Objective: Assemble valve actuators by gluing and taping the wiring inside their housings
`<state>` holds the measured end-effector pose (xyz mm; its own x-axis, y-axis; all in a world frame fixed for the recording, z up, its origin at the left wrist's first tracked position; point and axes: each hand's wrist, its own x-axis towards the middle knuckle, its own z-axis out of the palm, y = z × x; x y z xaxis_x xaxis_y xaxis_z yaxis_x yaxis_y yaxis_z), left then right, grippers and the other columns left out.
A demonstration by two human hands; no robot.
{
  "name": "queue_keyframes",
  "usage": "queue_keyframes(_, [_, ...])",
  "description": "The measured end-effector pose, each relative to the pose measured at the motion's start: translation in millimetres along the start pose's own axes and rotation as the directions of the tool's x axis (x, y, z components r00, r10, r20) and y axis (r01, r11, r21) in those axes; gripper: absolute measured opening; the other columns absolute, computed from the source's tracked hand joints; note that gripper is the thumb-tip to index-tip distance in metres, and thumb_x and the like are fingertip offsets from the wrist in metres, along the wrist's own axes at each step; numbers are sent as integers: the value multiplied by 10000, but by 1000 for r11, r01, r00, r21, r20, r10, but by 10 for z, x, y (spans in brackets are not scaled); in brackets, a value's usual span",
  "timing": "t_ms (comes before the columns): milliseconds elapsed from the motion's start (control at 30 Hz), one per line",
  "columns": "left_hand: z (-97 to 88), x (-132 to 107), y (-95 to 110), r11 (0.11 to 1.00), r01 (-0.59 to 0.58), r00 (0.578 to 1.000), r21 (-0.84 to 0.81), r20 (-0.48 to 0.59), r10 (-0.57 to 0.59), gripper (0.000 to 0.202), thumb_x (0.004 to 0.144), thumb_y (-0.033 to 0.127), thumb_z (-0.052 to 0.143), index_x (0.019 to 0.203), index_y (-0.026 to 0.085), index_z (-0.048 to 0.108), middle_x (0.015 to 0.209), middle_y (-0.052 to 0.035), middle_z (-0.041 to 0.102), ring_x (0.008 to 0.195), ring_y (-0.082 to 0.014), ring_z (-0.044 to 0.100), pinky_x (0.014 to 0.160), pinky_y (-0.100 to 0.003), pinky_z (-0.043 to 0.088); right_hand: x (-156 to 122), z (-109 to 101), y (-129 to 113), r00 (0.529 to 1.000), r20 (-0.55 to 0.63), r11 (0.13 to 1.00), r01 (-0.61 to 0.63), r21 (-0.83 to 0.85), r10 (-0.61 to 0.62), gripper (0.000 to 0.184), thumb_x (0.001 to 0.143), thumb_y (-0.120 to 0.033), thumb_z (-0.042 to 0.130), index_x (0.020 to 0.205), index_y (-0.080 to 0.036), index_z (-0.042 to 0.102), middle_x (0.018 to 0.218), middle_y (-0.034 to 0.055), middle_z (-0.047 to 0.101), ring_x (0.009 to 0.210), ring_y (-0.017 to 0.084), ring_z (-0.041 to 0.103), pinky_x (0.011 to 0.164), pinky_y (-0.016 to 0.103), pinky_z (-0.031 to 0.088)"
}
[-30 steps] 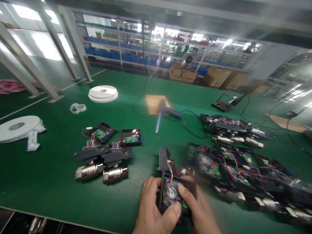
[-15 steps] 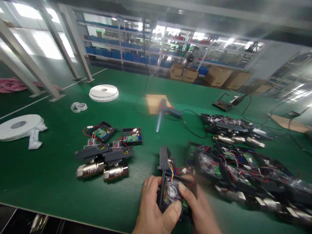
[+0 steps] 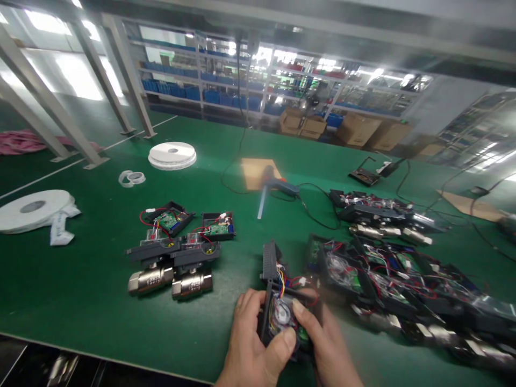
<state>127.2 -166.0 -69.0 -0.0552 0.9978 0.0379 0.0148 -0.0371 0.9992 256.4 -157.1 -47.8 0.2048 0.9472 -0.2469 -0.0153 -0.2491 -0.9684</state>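
Between my hands is a black plastic electronics housing, its lid hinged up at the far side. Coloured wires, a clear round part and a bit of green circuit board show inside it. My left hand wraps the left side, with the thumb over the near edge. My right hand grips the right side, its thumb resting on the clear part. The underside of the housing is hidden. Left of my hands stand two similar opened units on metal ball valves, with circuit boards in black covers behind them.
Many similar valve units crowd the right side, close to my right hand. A glue gun with its cord lies by a cardboard piece. White tape rolls lie left. Metal posts stand at the far left.
Both hands keep nearly the same grip on the housing. The view has shifted very slightly; nothing else has visibly moved.
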Motion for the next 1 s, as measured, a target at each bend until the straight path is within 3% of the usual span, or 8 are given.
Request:
queue_keyframes(200, [-84, -41, -32, 999, -49, 997, -2, 61, 49, 594, 837, 720, 587, 1146, 220, 677, 1038, -94, 646, 994, -289, 585, 913, -408, 458, -5, 15, 9, 1000, -13, 999, 14, 32, -13, 484, 774, -625, 757, 1019, -212, 697, 1075, 62, 734, 1055, 283, 630, 926, 352, 505])
queue_keyframes(333, [-144, -98, -72, 998, -65, 996, -24, 61, 66, 446, 1000, 543, 456, 1299, 265, 634, 1224, -85, 647, 1151, -260, 564, 1057, -385, 404, -3, 14, 52, 1000, -23, 999, 10, 54, -9, 489, 771, -621, 763, 1028, -212, 685, 1044, 53, 732, 1034, 271, 641, 909, 335, 507])
queue_keyframes(433, [-131, -129, -114, 993, -109, 992, 40, 69, 106, 413, 1028, 461, 431, 1347, 259, 598, 1253, -90, 632, 1170, -253, 555, 1054, -387, 421, -5, 12, 72, 999, -38, 999, 21, 43, -20, 507, 761, -629, 768, 1031, -209, 684, 1052, 52, 733, 1034, 264, 644, 895, 316, 511])
queue_keyframes(567, [-57, -144, -165, 979, -161, 987, 125, -4, 163, 402, 1041, 443, 401, 1318, 232, 602, 1173, -101, 635, 1119, -252, 567, 1010, -387, 452, -7, 5, 97, 999, -43, 999, 15, 44, -13, 528, 759, -641, 766, 1050, -208, 683, 1065, 49, 736, 1029, 253, 645, 902, 301, 502])
queue_keyframes(767, [27, -159, -180, 978, -146, 983, 147, -89, 160, 386, 1038, 459, 391, 1253, 250, 634, 1109, -81, 650, 1073, -250, 580, 966, -369, 470, -13, -8, 148, 999, -43, 998, 6, 70, -3, 514, 756, -636, 769, 1040, -215, 686, 1088, 47, 735, 1031, 251, 635, 904, 300, 496])
queue_keyframes(1000, [46, -167, -197, 981, -122, 974, 153, -171, 148, 391, 1019, 497, 426, 1223, 275, 675, 1093, -58, 681, 1053, -250, 604, 931, -331, 486, -25, 29, 56, 1000, 5, 992, -18, 126, 18, 474, 751, -591, 787, 995, -205, 659, 953, 26, 734, 881, 214, 637, 820, 290, 511])
